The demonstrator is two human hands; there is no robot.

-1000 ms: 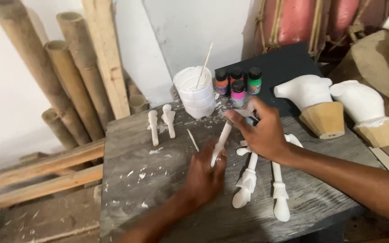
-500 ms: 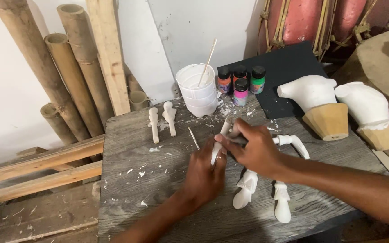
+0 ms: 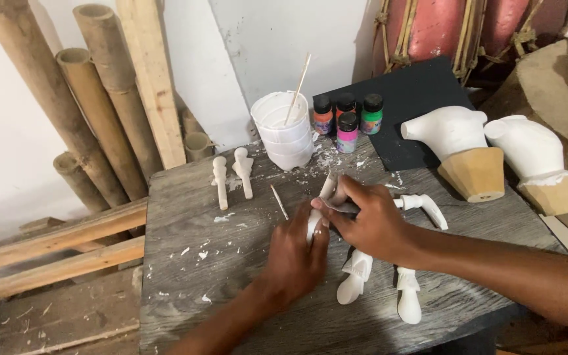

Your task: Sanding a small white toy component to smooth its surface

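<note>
My left hand (image 3: 294, 256) grips the lower end of a long white carved piece (image 3: 327, 190) and holds it against the grey wooden table (image 3: 192, 276). My right hand (image 3: 369, 220) presses a small grey scrap, which looks like sandpaper (image 3: 340, 204), onto the middle of that piece. Two more white carved pieces (image 3: 356, 283) lie just under my right forearm, and a curved white piece (image 3: 422, 205) lies past my right hand. A thin stick (image 3: 279, 201) lies on the table left of my hands.
A stack of white cups (image 3: 284, 131) with a stick in it and several small paint bottles (image 3: 348, 118) stand at the table's far edge. Two small white figures (image 3: 231, 174) lie at far left. Two white busts on wooden bases (image 3: 468, 151) stand right. Bamboo poles (image 3: 87, 98) lean against the wall.
My right hand has come down from near the paint bottles onto the white piece and now presses the grey scrap against it. My left hand has kept its grip.
</note>
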